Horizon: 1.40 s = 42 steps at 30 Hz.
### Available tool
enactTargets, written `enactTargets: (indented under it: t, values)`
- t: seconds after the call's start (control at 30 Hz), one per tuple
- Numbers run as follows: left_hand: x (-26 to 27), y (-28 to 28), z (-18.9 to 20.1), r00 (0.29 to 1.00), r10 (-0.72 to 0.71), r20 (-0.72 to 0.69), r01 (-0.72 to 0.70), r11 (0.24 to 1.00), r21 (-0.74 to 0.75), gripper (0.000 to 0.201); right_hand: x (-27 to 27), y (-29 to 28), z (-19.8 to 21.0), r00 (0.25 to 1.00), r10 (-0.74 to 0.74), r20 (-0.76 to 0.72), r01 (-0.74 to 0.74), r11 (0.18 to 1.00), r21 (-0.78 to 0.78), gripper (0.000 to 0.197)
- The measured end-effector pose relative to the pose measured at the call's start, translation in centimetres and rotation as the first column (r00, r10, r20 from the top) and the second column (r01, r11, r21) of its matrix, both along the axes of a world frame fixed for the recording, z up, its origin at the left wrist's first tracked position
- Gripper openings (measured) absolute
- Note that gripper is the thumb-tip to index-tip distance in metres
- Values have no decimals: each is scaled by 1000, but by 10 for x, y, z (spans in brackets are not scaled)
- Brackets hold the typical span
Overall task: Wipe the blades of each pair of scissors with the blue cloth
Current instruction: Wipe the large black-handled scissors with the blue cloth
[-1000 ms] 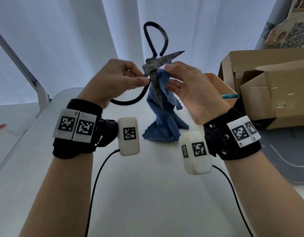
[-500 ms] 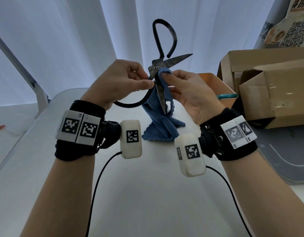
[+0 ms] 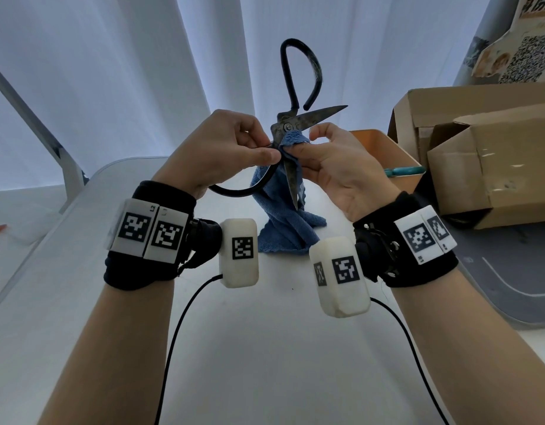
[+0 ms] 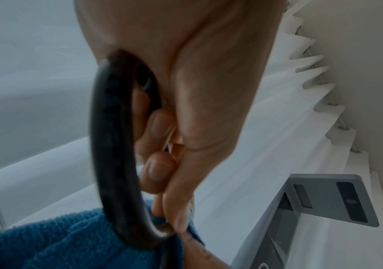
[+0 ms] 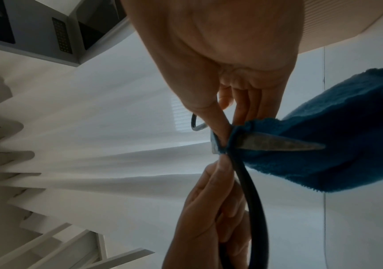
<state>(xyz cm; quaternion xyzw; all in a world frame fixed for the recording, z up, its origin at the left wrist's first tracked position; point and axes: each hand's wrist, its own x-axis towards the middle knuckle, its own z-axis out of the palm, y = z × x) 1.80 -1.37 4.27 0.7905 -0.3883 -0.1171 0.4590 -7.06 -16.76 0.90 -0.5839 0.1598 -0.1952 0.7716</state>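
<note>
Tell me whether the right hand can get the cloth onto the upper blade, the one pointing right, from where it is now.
Probably yes. The upper blade lies bare just above the right hand, which pinches the blue cloth at the pivot. Nothing stands between them; the left hand holds the lower handle loop.

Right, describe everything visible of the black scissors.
The black scissors look like old dark metal with large loop handles and dull, stained blades, spread wide open. They are held in the air above the table. The left hand grips the lower handle loop near the pivot; the right hand pinches the blue cloth round the downward blade near the pivot. The other blade points right, bare.
</note>
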Motion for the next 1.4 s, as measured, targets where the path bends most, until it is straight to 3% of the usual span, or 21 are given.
enactTargets:
  t: [0.73,0.9,1.03,1.2,1.4]
  values:
    - [1,-4,-2,997,77,27,-75,995,-63,14,-3,-7,1,987,131,-92,-136,989,-52,26]
    - [2,-2,-2,998,47,39,-43,994,-96,33,-5,-8,1,985,136,-104,-142,989,-50,28]
    - [6,1,-2,998,28,53,-22,994,-105,35,-2,-4,-4,990,98,-105,-105,993,-61,52]
    - [9,5,-2,999,7,52,-1,994,-110,49,-1,-6,-4,989,76,-127,-96,983,-158,39]
    - [12,4,-4,998,2,66,6,993,-116,52,0,-7,-5,981,93,-169,-130,966,-225,48]
